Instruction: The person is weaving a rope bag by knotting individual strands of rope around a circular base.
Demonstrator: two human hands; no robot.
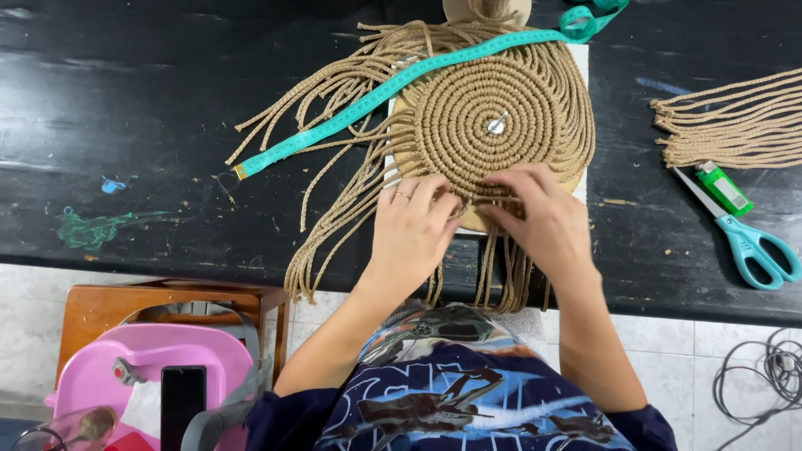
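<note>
A round coil of knotted tan cord (pixel 493 117) lies on a black table (pixel 125 125), pinned at its centre by a silver pin (pixel 497 125). Loose cord ends (pixel 334 225) fan out to the left and hang over the front edge. My left hand (pixel 413 230), with a ring on one finger, and my right hand (pixel 539 217) meet at the coil's near rim, fingers pinching the cords there. A teal measuring tape (pixel 393 88) runs diagonally over the coil's top.
A bundle of cut tan cords (pixel 735 125) lies at the right, with teal-handled scissors (pixel 748 242) and a green lighter (pixel 723 188) beside it. A wooden stool (pixel 109 305) holding a pink case (pixel 159 359) stands lower left. Grey cable (pixel 773 372) lies on the tiled floor.
</note>
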